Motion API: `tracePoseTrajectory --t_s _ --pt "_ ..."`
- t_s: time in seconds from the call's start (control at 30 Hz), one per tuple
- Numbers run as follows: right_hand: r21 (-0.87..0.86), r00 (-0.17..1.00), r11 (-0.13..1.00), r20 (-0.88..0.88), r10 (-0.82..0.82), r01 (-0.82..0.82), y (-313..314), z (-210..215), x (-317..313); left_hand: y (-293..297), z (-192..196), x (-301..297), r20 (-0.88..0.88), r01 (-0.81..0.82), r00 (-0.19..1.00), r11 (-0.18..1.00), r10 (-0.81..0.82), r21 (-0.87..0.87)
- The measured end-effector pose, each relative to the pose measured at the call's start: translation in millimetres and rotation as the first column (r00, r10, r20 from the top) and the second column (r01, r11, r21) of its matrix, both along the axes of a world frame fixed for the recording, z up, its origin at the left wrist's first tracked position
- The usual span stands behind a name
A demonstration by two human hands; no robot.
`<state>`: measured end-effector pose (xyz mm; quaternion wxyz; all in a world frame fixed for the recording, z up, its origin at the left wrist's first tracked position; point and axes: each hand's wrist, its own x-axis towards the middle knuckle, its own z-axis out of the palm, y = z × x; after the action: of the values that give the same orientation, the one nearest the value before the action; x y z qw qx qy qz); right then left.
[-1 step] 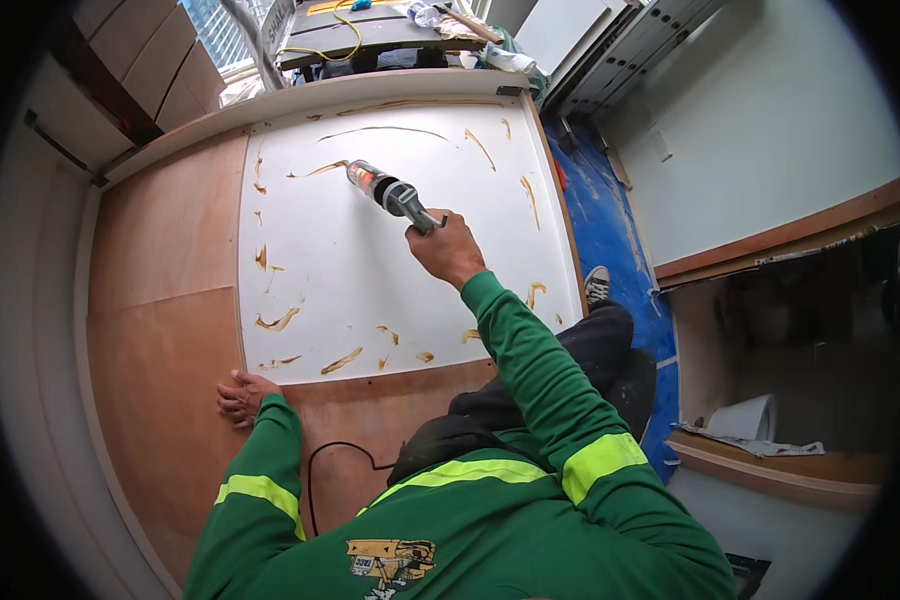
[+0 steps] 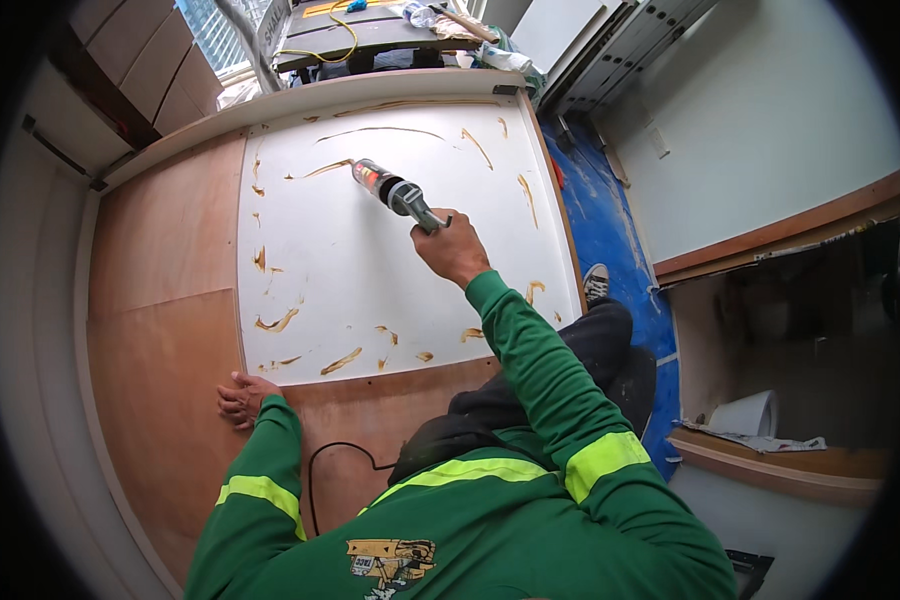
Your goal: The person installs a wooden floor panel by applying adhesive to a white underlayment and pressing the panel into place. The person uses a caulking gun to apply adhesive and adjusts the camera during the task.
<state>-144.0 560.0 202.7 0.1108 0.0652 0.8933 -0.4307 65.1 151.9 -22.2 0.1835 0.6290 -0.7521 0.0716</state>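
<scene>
My right hand (image 2: 451,246) is closed round the handle of a caulking gun (image 2: 407,200) loaded with a cartridge. The cartridge's tip points away to the left, at the end of a brown adhesive streak (image 2: 327,169) on a white panel (image 2: 355,260). More brown smears and lines lie scattered near the panel's edges and across it. My left hand (image 2: 246,400) rests with fingers spread on the reddish plywood (image 2: 170,355), beside the panel's near left corner. It holds nothing.
A pale raised rim (image 2: 310,97) borders the board at the back. Beyond stands a cluttered work surface (image 2: 380,35) with a yellow cord. Blue floor covering (image 2: 610,240) runs along the right, beside a dark recess holding a white bucket (image 2: 745,414). A black cable (image 2: 315,465) lies near my lap.
The caulking gun and my right hand have shifted slightly to the right, and the brown streak at the tip reaches a little further right. My left hand stays in place.
</scene>
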Motion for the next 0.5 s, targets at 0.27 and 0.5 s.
tracePoseTrajectory --t_s 0.27,0.5 --pt "0.047 0.987 0.986 -0.027 -0.159 0.160 75.4 5.7 26.7 4.3 9.3 -7.2 -0.003 0.006 1.000 1.000 -0.006 0.020" --pt "0.236 0.984 0.971 -0.177 0.009 0.033 157.3 -20.0 86.7 3.4 5.5 -6.8 0.001 -0.007 1.000 0.998 0.007 0.058"
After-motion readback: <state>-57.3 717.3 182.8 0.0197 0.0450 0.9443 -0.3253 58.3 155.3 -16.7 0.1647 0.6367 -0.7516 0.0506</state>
